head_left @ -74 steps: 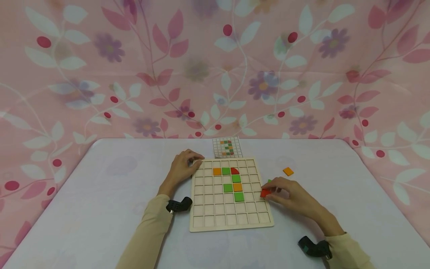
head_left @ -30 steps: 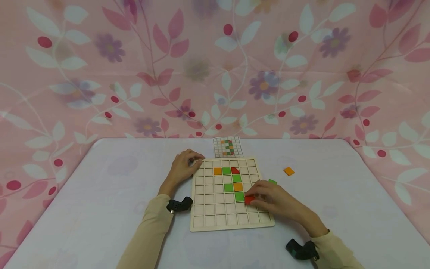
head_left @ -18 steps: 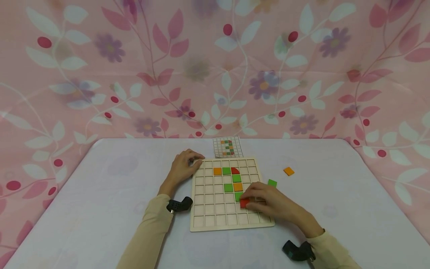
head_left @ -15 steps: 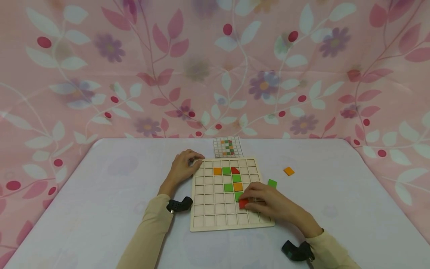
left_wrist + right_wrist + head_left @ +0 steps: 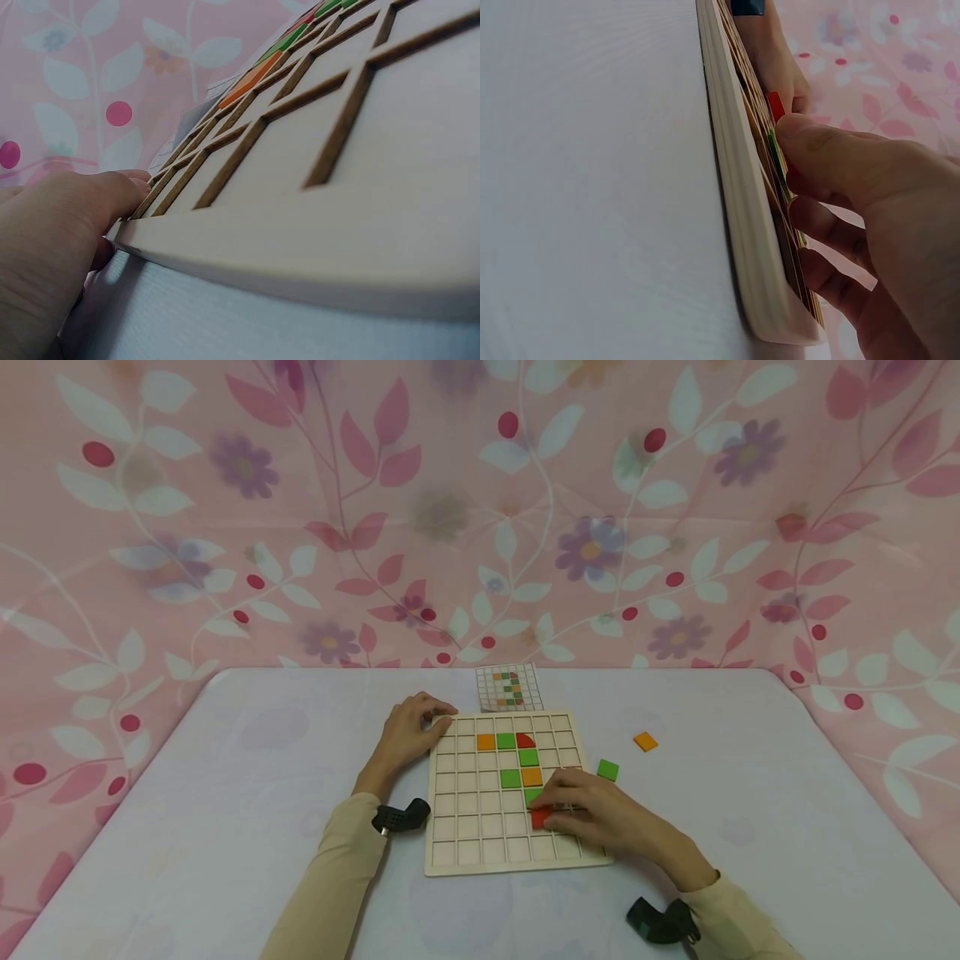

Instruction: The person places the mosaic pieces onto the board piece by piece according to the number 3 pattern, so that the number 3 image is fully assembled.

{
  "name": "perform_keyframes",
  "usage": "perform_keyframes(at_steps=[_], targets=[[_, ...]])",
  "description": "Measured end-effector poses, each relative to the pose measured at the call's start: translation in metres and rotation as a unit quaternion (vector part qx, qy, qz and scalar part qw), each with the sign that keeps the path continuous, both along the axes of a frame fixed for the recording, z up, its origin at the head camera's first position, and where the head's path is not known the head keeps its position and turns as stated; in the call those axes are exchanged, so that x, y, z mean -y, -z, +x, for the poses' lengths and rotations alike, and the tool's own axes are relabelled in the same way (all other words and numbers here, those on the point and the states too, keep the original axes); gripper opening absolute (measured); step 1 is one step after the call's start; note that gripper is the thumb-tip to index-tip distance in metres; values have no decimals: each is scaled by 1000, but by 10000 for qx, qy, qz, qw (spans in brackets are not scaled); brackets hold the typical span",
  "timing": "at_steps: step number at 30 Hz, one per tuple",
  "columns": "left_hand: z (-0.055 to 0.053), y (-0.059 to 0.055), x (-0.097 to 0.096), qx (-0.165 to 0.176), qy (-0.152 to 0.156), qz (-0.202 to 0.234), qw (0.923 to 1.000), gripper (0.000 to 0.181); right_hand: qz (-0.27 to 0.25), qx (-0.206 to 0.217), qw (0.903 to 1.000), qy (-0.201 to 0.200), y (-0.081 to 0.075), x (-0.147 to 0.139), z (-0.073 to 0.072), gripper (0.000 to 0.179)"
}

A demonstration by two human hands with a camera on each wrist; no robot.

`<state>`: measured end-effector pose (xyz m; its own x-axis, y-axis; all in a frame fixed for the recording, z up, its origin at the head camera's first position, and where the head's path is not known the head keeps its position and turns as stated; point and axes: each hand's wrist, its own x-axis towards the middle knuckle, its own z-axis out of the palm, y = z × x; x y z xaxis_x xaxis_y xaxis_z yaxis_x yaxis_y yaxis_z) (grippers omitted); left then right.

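A wooden grid board (image 5: 480,852) lies on the table, with orange, green and red tiles seated in several of its cells. My left hand (image 5: 408,731) holds the board's far left corner; the left wrist view shows a digit (image 5: 120,193) over the rim. Between thumb and fingertips of my right hand (image 5: 603,810), a red tile (image 5: 539,818) is pinched just below the lowest green tile (image 5: 533,797). In the right wrist view the red tile (image 5: 775,105) stands a little above the board surface, slightly tilted. My right hand hides some cells on the right.
Behind the board is a printed pattern card (image 5: 508,687) with a small coloured grid. To the board's right lie a loose green tile (image 5: 608,770) and a loose orange tile (image 5: 645,741). A pink floral cloth (image 5: 480,527) rises behind the white table (image 5: 225,827).
My right hand has carried the red tile leftward from the board's right edge, then slightly down, to below the lowest green tile. The left hand has stayed at its corner.
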<state>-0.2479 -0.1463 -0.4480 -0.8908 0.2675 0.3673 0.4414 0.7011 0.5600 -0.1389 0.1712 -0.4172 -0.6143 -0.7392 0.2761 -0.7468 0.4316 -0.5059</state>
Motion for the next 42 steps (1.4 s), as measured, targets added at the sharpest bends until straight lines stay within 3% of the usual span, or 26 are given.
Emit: perform_keyframes(at_steps=[10,16,21,42], targets=[[0,0,1,134,-7,0,9999,14,47,-43,10000,33,1,1,1,22],[-1,2,1,14,14,18,10000,14,37,-43,10000,20,2,1,1,21],[-2,3,1,-76,24,-23,10000,14,52,51,10000,62,2,1,2,21],[-2,0,1,117,15,22,9999,14,-113,435,9988,177,8,0,1,23]])
